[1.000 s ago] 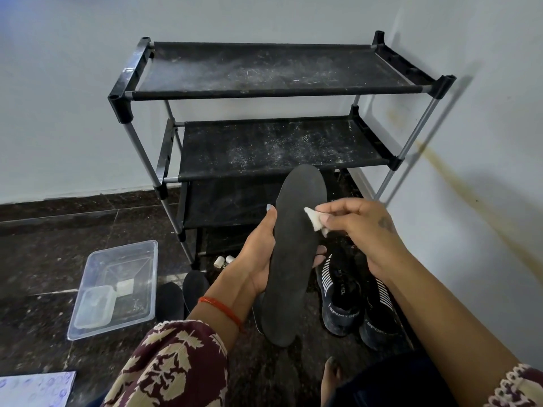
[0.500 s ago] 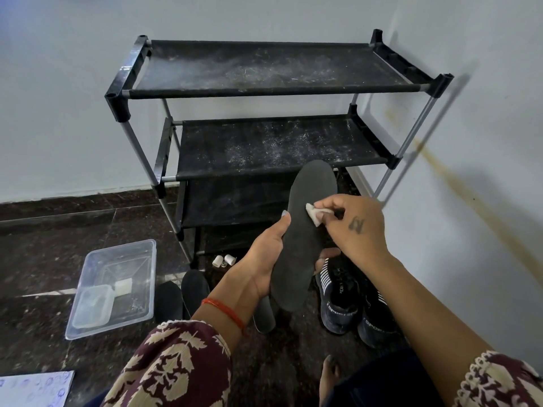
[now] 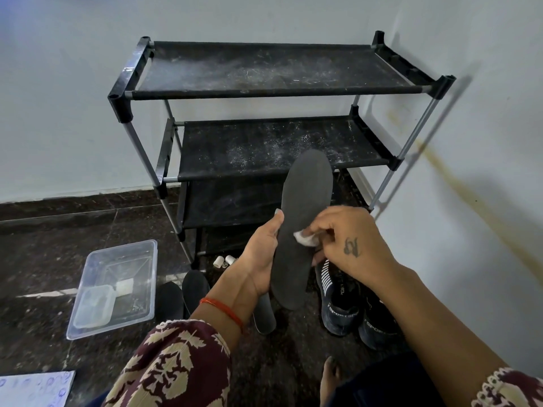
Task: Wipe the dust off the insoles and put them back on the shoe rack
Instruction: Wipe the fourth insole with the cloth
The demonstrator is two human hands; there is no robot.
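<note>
The left hand [image 3: 261, 254] is gripping 1 insole [image 3: 302, 227] upright; the right hand [image 3: 349, 242] is pinching a white wipe [image 3: 305, 238] mid-sole — wiping step. Next, I'd judge, strokes toward 12 o'clock — then the shoe rack [image 3: 273, 148].

sleeves [image 3: 173, 365]: maroon, cream floral | left wrist: red thread [image 3: 223, 309] | right hand [image 3: 349, 245]: tattoo

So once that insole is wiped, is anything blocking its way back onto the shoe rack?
Nothing visible does. The insole is held up right in front of the shoe rack, whose dusty top and middle shelves show nothing on them.
</note>
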